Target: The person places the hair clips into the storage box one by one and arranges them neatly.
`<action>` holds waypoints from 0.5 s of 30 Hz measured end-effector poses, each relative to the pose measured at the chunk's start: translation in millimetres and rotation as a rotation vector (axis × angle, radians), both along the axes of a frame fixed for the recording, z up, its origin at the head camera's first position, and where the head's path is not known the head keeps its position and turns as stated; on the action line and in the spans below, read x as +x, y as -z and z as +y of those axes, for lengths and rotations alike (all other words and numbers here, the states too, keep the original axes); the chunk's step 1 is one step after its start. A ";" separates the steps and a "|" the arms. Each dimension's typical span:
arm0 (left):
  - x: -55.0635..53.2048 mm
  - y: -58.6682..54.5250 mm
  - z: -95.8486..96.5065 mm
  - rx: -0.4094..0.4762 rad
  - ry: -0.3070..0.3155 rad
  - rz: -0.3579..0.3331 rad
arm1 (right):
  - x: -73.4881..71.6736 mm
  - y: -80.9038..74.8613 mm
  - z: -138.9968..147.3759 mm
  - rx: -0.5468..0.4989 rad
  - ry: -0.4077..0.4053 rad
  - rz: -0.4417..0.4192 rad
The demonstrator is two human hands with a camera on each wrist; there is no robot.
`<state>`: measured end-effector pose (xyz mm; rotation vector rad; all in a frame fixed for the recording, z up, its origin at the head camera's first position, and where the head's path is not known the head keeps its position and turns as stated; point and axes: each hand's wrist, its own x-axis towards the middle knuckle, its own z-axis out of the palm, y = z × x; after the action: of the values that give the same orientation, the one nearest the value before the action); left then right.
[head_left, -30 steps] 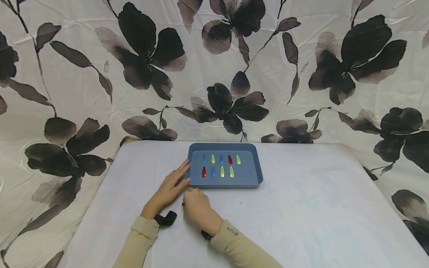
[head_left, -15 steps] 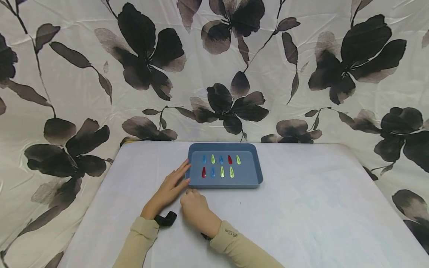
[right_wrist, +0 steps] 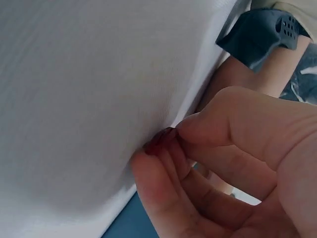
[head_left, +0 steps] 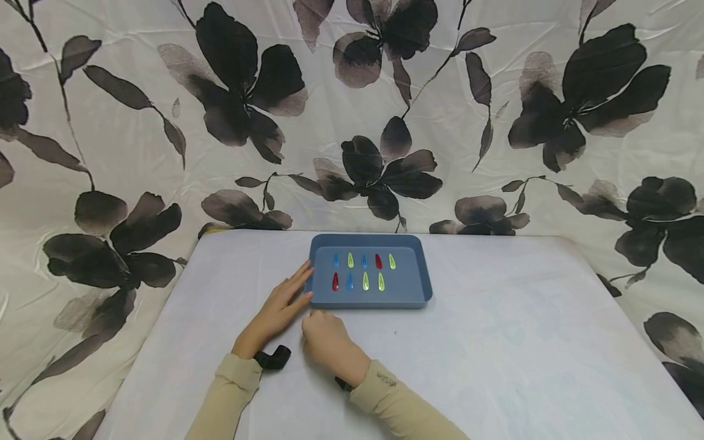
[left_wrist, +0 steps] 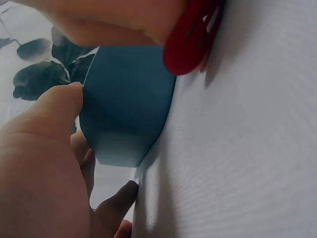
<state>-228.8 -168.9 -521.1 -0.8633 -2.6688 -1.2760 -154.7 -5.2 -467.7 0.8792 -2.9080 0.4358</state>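
Observation:
A blue-grey tray stands near the table's far edge with two rows of snap hair clips in it. The back row has blue, yellow-green and red clips; the front row starts with a red clip, then a blue clip and two yellow-green ones. My left hand lies with extended fingers against the tray's left side. Just in front of the tray, my right hand pinches a red hair clip between thumb and fingers, low over the cloth. In the right wrist view, fingers mostly cover that clip.
A white cloth covers the table. Behind it hangs a floral curtain. Each wrist wears a black camera strap, the left strap showing more. The tray's right part has bare floor beside the rows.
My right hand shifts slightly left, then back a little to the right, still pinching the red hair clip. My left hand and the tray's clips stay as they were.

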 end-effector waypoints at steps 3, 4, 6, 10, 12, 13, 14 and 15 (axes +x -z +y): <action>-1.3 0.8 -0.3 0.001 0.009 0.011 | -3.5 -0.4 4.9 -0.075 -0.006 -0.063; -1.6 1.1 -0.4 -0.002 0.011 0.010 | -4.9 -0.3 7.0 -0.111 -0.008 -0.097; -2.3 1.6 -0.6 -0.006 0.011 0.001 | -7.9 0.5 11.6 -0.185 -0.013 -0.168; -3.3 2.1 -0.5 -0.023 0.004 -0.004 | -13.9 2.9 21.0 -0.295 -0.028 -0.263; -3.1 1.9 -0.4 -0.024 0.002 -0.004 | -15.8 3.6 24.9 -0.344 -0.026 -0.300; -2.9 1.6 -0.3 -0.023 0.001 -0.004 | -16.6 3.7 26.4 -0.362 -0.024 -0.315; -2.6 1.5 -0.3 -0.022 0.000 -0.004 | -17.1 3.9 27.9 -0.382 -0.020 -0.333; -2.0 1.1 -0.1 -0.020 0.000 -0.005 | -17.5 4.1 29.1 -0.400 -0.014 -0.344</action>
<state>-230.8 -169.0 -522.2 -0.8636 -2.6901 -1.2542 -172.1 23.9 -471.8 0.8281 -2.9295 1.2267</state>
